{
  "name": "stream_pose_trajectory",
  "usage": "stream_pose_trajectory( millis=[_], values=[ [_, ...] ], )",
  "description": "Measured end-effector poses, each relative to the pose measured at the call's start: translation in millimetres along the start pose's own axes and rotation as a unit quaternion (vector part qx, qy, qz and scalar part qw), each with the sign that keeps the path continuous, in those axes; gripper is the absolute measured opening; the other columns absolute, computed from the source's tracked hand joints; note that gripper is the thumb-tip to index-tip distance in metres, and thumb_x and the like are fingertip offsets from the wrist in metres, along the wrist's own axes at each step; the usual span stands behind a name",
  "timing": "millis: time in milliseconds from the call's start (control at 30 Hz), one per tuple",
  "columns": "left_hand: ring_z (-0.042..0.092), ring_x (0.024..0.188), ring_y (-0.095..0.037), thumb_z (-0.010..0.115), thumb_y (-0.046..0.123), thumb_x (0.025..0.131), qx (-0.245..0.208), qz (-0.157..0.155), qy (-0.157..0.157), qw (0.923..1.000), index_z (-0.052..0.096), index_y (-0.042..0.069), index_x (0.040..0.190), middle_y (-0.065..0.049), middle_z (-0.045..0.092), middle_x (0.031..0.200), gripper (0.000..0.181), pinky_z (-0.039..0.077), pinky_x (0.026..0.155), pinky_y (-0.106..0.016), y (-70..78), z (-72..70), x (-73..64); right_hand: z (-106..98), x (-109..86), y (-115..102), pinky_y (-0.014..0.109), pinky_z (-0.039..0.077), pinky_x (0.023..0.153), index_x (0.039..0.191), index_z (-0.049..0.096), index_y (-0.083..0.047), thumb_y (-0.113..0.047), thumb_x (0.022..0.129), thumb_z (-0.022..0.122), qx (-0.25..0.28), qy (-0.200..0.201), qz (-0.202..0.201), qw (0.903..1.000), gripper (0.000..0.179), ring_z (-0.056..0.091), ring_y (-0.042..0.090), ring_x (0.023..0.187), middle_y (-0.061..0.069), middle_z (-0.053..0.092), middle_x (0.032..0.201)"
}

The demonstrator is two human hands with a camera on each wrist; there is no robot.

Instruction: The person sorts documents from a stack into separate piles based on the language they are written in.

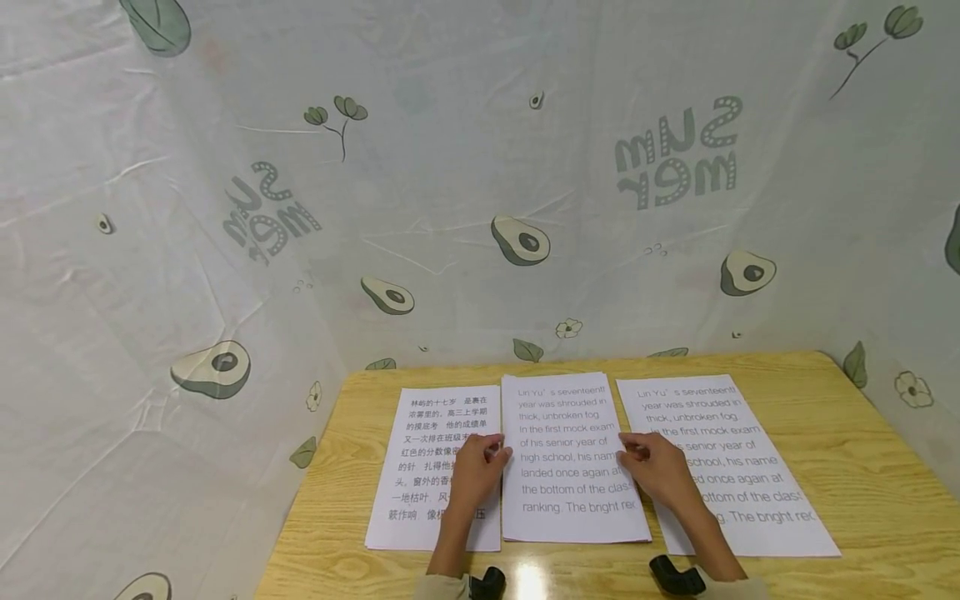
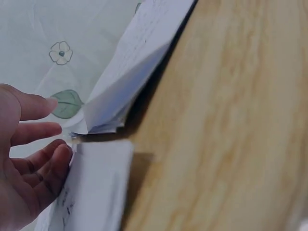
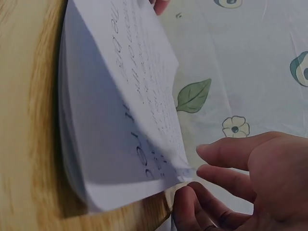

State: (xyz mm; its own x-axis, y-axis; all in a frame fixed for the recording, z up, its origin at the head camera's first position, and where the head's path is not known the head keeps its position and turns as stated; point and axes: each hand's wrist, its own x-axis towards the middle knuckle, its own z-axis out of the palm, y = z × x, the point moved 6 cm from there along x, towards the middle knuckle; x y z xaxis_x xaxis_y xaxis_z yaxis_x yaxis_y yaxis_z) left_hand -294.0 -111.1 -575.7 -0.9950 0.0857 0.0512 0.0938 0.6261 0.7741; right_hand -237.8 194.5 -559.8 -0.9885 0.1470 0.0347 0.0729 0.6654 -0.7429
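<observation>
A stack of white sheets printed in English lies on the table between my hands. My left hand is at its left edge, overlapping the stack printed in Chinese. In the left wrist view, the thumb and fingers of that hand are apart, fingertips right at the paper edges. My right hand is at the middle stack's right edge, over another English-printed stack. In the right wrist view, the fingers are loosely bent at the edge of the middle stack, whose top paper bows upward.
The three stacks lie side by side on a wood-grain table. Behind and left of it hangs a pale cloth with avocado and leaf prints. Black wrist devices show at the near table edge.
</observation>
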Motion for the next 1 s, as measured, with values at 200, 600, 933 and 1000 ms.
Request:
stream_pose_trajectory(
  millis=[200,600,933,1000],
  values=[
    [0.060,0.087,-0.009,0.076,0.024,0.098,-0.024,0.014,0.000,0.9996,0.076,0.010,0.132,-0.004,0.071,0.110,0.037,0.051,0.072,-0.021,5.6,0.0,-1.0,0,-2.3,-8,0.035,0.056,0.082,0.137,0.070,0.001,-0.015,0.099,0.074,0.028,0.002,-0.008,0.9996,0.042,0.073,0.035,0.109,0.021,0.075,0.122],
    [0.069,0.087,-0.007,0.080,0.007,0.093,-0.070,0.017,0.012,0.9973,0.075,0.009,0.133,-0.001,0.073,0.102,0.041,0.058,0.073,-0.019,10.4,2.2,-2.3,1,-2.8,-8,0.021,0.055,0.079,0.141,0.065,0.004,-0.008,0.098,0.073,0.064,-0.006,-0.005,0.9979,0.046,0.076,0.029,0.105,0.021,0.074,0.120],
    [0.067,0.083,-0.007,0.080,-0.001,0.089,-0.087,0.015,0.009,0.9961,0.074,0.005,0.133,-0.005,0.074,0.103,0.045,0.056,0.068,-0.018,8.7,-0.9,-0.5,-2,-0.6,-2,0.018,0.055,0.081,0.142,0.064,0.003,-0.009,0.099,0.074,0.083,-0.009,0.001,0.9965,0.046,0.075,0.032,0.111,0.021,0.073,0.123],
    [0.068,0.082,-0.008,0.080,-0.001,0.088,-0.092,0.017,0.010,0.9956,0.074,0.005,0.132,-0.005,0.075,0.103,0.044,0.056,0.067,-0.018,8.8,-2.3,-0.3,-3,-0.6,-1,0.017,0.055,0.082,0.143,0.064,0.003,-0.009,0.100,0.074,0.092,-0.011,0.003,0.9957,0.047,0.075,0.033,0.112,0.022,0.073,0.125]
  ],
)
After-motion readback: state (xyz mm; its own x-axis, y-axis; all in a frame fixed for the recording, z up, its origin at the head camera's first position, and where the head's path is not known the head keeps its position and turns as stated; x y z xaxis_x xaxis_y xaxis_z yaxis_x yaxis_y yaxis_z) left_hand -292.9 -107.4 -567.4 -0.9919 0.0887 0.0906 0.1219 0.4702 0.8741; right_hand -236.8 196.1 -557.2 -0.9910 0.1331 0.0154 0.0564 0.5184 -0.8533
